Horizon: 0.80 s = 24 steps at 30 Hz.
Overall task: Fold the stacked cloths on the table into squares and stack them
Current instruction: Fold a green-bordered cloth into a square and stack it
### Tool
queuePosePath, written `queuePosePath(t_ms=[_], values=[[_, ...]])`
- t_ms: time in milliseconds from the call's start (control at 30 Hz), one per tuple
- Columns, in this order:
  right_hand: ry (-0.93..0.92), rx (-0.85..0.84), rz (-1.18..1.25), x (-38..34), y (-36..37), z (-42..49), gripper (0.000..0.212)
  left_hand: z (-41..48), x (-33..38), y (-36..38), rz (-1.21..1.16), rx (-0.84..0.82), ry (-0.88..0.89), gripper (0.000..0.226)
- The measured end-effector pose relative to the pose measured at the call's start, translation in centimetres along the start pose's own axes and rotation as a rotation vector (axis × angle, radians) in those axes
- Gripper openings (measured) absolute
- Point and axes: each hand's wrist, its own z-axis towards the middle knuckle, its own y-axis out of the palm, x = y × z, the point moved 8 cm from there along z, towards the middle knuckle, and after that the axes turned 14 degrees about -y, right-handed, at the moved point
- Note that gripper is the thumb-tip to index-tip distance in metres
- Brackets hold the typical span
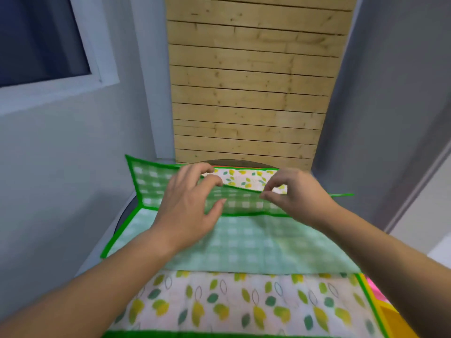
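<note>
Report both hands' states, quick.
Left hand: gripping the green checked cloth at its lifted edge.
Right hand: pinching the same edge.

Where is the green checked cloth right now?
The green checked cloth lies mid-frame in the head view, spread over the leaf-print cloth; the left hand and right hand hold its raised far edge before the wooden plank wall.

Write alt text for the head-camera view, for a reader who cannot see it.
The left hand and right hand grip the lifted far edge of a green checked cloth. It lies on a leaf-print cloth, with a wooden plank wall behind.
</note>
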Motion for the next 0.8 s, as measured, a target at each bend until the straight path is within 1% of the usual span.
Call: queuePosePath(t_ms=[67, 133, 200, 300, 367, 433, 500, 633, 733, 800], values=[[-0.031, -0.027, 0.051, -1.4, 0.5, -2.1, 0.01, -1.7, 1.3, -0.6, 0.032, -0.034, 0.066, 0.036], [-0.046, -0.056, 0.093, -2.3, 1.4, -4.0, 0.012, -3.2, 1.9, -0.4, 0.101, -0.113, 0.13, 0.043], [-0.045, -0.09, 0.14, -2.7, 2.6, -5.7, 0.014, -4.3, 1.7, 0.7, 0.178, -0.281, 0.129, 0.055], [-0.012, -0.141, 0.194, -2.8, 4.3, -7.8, 0.012, -6.1, 0.0, 3.3, 0.252, -0.581, 0.034, 0.075], [0.007, -0.173, 0.211, -2.8, 5.1, -8.9, 0.011, -7.4, -0.8, 5.0, 0.308, -0.722, 0.022, 0.071], [0.017, -0.205, 0.208, -3.0, 5.8, -9.6, 0.012, -8.6, -1.2, 6.3, 0.34, -0.824, 0.022, 0.067], [0.026, -0.222, 0.207, -2.8, 6.3, -10.2, 0.012, -9.4, -1.4, 7.2, 0.374, -0.888, 0.015, 0.065], [0.009, -0.263, 0.193, -2.7, 7.1, -10.9, 0.013, -10.2, -1.9, 8.4, 0.401, -0.966, 0.001, 0.062], [-0.037, -0.298, 0.149, -3.0, 7.3, -11.1, 0.017, -10.5, -2.1, 8.9, 0.395, -0.989, 0.003, 0.062], [-0.081, -0.29, 0.108, -3.2, 7.4, -11.1, 0.022, -10.7, -2.1, 9.1, 0.398, -0.987, 0.002, 0.062]])
